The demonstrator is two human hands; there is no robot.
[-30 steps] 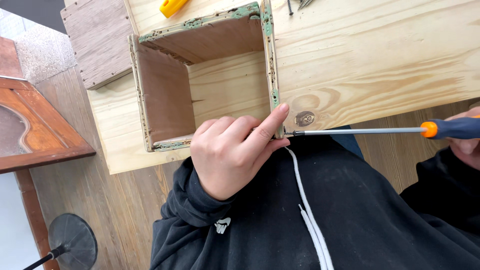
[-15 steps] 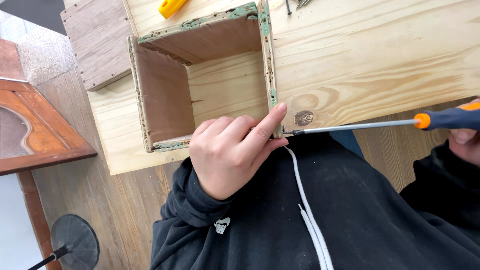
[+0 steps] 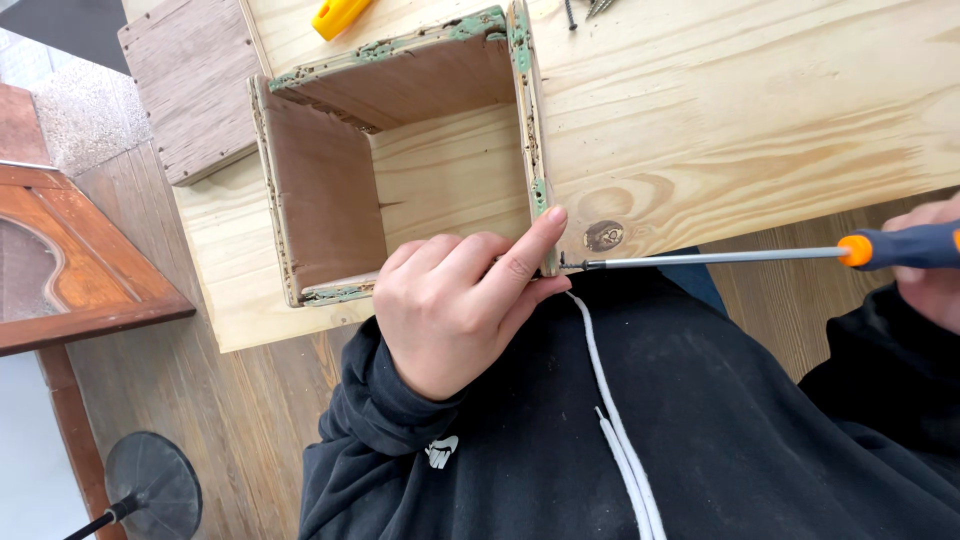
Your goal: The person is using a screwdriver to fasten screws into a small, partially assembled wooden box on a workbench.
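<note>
The left hand (image 3: 455, 305) is clamped on the box (image 3: 400, 160) corner to steady it, while the right hand (image 3: 925, 285) is closed on the screwdriver (image 3: 760, 255).

Not much moved in that second, honestly; my right hand (image 3: 930, 285) went up a touch and then came back down, so the screwdriver (image 3: 760, 256) tilted slightly with the handle end higher, and now it lies about level again; the tip hasn't left its spot at the near corner of the wooden box (image 3: 400, 160); my head drifted a little too, so the whole bench sits a hair lower and to the right in view than it did.
</note>
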